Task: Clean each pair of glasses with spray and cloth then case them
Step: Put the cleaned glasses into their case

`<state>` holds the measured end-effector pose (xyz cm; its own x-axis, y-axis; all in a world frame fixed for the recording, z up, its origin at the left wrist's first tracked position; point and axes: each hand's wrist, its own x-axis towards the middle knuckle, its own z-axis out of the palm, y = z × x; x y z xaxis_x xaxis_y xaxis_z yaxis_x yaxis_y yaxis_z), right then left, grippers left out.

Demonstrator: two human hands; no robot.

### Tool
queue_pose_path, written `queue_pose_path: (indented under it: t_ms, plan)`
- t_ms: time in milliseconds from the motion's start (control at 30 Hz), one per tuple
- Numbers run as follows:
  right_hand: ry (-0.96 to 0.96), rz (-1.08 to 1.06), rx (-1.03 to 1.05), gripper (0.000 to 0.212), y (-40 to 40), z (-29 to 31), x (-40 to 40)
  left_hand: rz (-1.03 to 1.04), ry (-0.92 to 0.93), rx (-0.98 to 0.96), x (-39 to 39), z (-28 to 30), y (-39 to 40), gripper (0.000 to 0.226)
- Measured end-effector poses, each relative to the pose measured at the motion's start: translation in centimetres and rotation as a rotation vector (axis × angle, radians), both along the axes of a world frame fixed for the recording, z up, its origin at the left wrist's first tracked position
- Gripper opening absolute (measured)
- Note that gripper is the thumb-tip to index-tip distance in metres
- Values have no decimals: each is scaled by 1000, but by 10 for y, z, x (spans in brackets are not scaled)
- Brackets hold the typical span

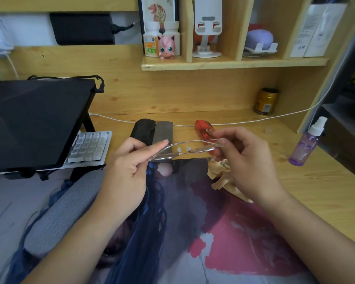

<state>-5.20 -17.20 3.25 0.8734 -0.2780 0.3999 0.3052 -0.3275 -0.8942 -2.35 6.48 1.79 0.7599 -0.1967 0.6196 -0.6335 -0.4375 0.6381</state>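
Note:
A pair of clear-framed glasses (182,149) hangs level above the desk, held between both hands. My left hand (127,167) pinches its left end between thumb and forefinger. My right hand (244,160) pinches the right end, and a crumpled beige cloth (219,177) lies under that hand; whether the hand grips it I cannot tell. Behind the glasses lie a black case (142,130), a grey case (163,132) and a red case (204,130). The purple spray bottle (307,143) stands upright at the right of the desk.
A laptop on a stand (29,124) with a white keyboard (88,147) under it fills the left. A printed desk mat (193,232) covers the near desk. A can (265,101) stands at the back right, and a white cable (244,120) runs behind the cases.

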Motion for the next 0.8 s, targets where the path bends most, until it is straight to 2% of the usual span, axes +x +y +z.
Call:
queue_pose_path:
  t_ms: [167,267,333,433,567,667,800]
  plan:
    - [92,12,87,22,-4,-2,7,-37,129,-43,0,-1,0,57]
    - [223,-18,324,21,-9,-4,13,27,221,-232,0,1,-5,44]
    - [279,-47,535,17,-15,-4,17,172,244,-227,9,7,-11,34]
    - [259,-104,676,16,-24,-2,22,356,210,187,41,17,-29,29]
    - [228,-117,756,18,-24,-2,22,484,213,792,82,17,-69,43]
    - [207,-140,742,19,-22,-3,22,533,332,911,93,14,-93,46]
    - [176,-154,737,17,-22,-4,22,564,413,825,101,10,-102,50]
